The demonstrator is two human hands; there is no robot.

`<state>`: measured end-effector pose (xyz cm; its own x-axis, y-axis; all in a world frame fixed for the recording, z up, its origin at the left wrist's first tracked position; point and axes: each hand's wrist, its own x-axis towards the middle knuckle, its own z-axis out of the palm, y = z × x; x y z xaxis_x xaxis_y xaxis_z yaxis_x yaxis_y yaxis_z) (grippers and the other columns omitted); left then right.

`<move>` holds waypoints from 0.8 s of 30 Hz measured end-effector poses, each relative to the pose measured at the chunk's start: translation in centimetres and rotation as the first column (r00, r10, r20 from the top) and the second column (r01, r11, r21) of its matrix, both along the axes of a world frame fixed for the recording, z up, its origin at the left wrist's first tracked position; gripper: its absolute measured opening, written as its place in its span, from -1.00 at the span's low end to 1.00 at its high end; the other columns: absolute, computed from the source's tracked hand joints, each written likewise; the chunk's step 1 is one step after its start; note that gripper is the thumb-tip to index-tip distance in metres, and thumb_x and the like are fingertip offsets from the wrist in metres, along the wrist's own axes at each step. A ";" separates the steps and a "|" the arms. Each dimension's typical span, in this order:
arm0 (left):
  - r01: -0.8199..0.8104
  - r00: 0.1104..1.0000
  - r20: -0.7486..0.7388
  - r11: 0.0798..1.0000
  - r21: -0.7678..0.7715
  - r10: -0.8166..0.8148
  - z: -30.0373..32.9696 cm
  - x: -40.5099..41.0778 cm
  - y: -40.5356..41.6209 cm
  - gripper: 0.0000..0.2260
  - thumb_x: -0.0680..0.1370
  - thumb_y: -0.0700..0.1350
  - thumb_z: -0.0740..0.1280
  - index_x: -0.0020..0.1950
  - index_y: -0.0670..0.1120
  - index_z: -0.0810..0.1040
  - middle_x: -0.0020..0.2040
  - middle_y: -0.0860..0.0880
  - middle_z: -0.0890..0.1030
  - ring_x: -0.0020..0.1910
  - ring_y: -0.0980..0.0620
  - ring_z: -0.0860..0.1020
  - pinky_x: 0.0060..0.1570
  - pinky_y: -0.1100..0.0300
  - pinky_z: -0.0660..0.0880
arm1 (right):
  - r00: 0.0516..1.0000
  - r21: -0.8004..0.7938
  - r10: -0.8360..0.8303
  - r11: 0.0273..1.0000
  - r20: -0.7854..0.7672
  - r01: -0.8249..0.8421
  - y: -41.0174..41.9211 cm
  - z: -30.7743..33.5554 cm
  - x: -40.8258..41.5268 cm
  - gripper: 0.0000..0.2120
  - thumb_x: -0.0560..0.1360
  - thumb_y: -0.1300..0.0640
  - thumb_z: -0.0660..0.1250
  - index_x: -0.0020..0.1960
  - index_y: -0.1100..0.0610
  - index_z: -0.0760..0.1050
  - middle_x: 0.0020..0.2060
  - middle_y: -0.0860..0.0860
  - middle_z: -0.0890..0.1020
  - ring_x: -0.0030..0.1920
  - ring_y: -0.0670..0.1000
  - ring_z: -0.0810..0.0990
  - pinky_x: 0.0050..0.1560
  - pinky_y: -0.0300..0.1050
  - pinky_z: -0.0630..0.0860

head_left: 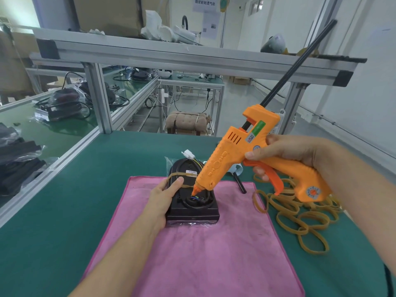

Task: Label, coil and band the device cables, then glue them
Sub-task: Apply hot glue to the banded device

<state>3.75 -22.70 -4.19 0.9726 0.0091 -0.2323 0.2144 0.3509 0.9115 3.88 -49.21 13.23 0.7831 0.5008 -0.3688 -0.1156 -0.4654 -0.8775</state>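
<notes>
— What am I looking at on the bench?

— From my remote seat: a black device [192, 202] stands on a pink cloth [192, 254] spread over the green worktable [64, 200]. My left hand [165, 196] grips the device's left side, thumb curled over its top face next to a rubber band [182, 173] that wraps the body.

— And the right?

— My right hand [285, 155] is closed round the handle of an orange glue gun [242, 153], with fingers on the trigger. The gun tilts down to the left, its nozzle tip touching or just above the spot where a coiled black cable [197, 203] and a few coloured wires meet the device's top. A black glue stick [297, 65] juts up and to the right from the back of the gun.

— Anything else near?

— A white connector [188, 155] on thin wires sticks up at the device's far end. Loose rubber bands [300, 219] lie heaped on the table just right of the cloth, under the gun's handle. A short black stick [240, 184] lies at the cloth's far right corner.
</notes>
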 end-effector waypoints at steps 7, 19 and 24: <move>0.002 1.000 0.001 1.000 -0.001 -0.002 0.0 0.0 0.0 -0.75 0.52 -0.06 0.41 0.19 -0.06 0.61 -0.03 -0.18 0.71 -0.05 -0.20 0.68 0.00 -0.10 0.61 | 1.000 -0.001 0.009 1.000 -0.019 -0.009 0.1 0.0 0.0 -0.68 0.39 0.10 0.47 0.08 0.21 0.57 -0.26 0.20 0.54 -0.30 0.10 0.55 -0.20 0.00 0.58; 0.005 1.000 0.001 1.000 -0.016 -0.005 0.0 -0.1 0.0 -0.75 0.51 -0.07 0.42 0.17 -0.07 0.62 -0.05 -0.19 0.71 -0.11 -0.18 0.69 -0.17 0.01 0.63 | 0.999 -0.004 0.028 1.000 -0.022 -0.028 -0.9 -0.3 -0.1 -0.75 0.38 0.05 0.49 0.01 0.12 0.63 -0.30 0.17 0.58 -0.28 0.13 0.57 -0.18 -0.02 0.59; 0.009 1.000 -0.001 1.000 -0.015 -0.009 0.1 -0.1 0.0 -0.75 0.51 -0.06 0.42 0.17 -0.06 0.62 -0.05 -0.18 0.71 -0.12 -0.17 0.69 -0.19 0.01 0.62 | 1.000 0.016 0.029 0.999 -0.011 -0.029 -0.3 -0.3 0.0 -0.78 0.40 0.07 0.47 -0.01 0.14 0.62 -0.32 0.17 0.58 -0.31 0.11 0.57 -0.19 -0.01 0.59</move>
<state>3.66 -22.70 -4.10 0.9724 -0.0028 -0.2333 0.2184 0.3627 0.9060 3.92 -49.51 12.95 0.7638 0.5292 -0.3696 -0.1121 -0.4551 -0.8833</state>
